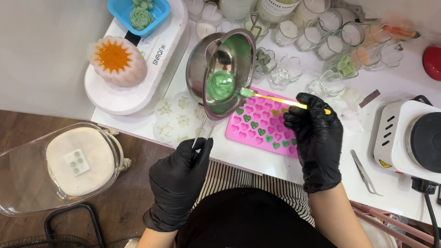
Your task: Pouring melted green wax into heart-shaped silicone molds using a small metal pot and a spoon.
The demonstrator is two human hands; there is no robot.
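White desk (257, 160) fills the upper part of the view, with dark wood floor (133, 193) below it on the left. Both hands wear black gloves. The left hand (179, 183) is closed around the wire handle of a steel pot (223, 69), tilted over a pink mould (264, 121) of small hearts, some already filled green. Green wax (220, 86) pools inside the pot. The right hand (314, 138) grips a yellow stick (285, 101) whose tip reaches the pot's spout. Beside the mould lie clear flower moulds (177, 119); glass cups (321, 27) crowd the desk's far edge, a hotplate (413, 138) stands at right, and tweezers (365, 172) lie near it.
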